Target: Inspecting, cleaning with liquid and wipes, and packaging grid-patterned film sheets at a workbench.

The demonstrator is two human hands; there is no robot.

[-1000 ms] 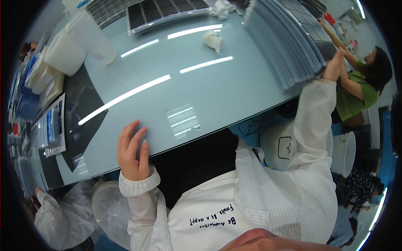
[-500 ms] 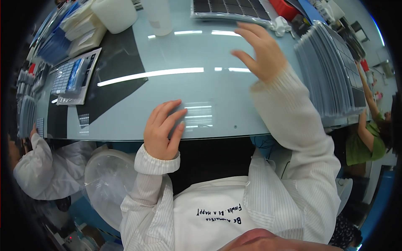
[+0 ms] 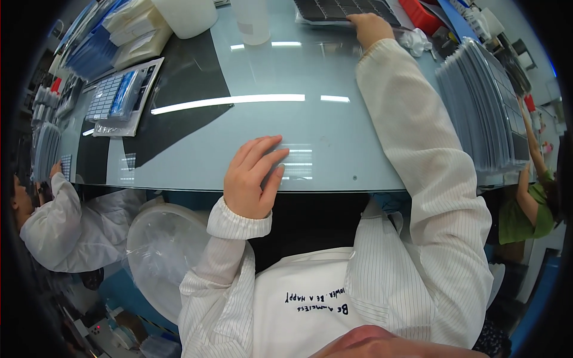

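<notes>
My right hand (image 3: 373, 28) reaches to the far side of the table, its fingers bent over the near edge of a dark sheet marked in squares (image 3: 325, 8). The fingertips close on that edge, and the sheet lies on a flat pile with clear film beneath. My left hand (image 3: 253, 173) is at the near edge of the glass-topped table (image 3: 286, 119). Its fingers are loosely spread and nothing is in them. A clump of crumpled clear film (image 3: 416, 42) lies to the right of my right hand.
A tall stack of clear-sleeved dark sheets (image 3: 477, 113) stands at right. Across the table are a translucent bottle (image 3: 250, 24), a white tub (image 3: 188, 15) and a red tray (image 3: 421, 15). Packaged keyboard-like pads (image 3: 113, 95) lie left. Co-workers sit on both sides.
My right hand has moved forward from above the table to the dark sheet's edge and closed there. My left hand keeps its loose pose near the table edge. The whole view has shifted slightly.
</notes>
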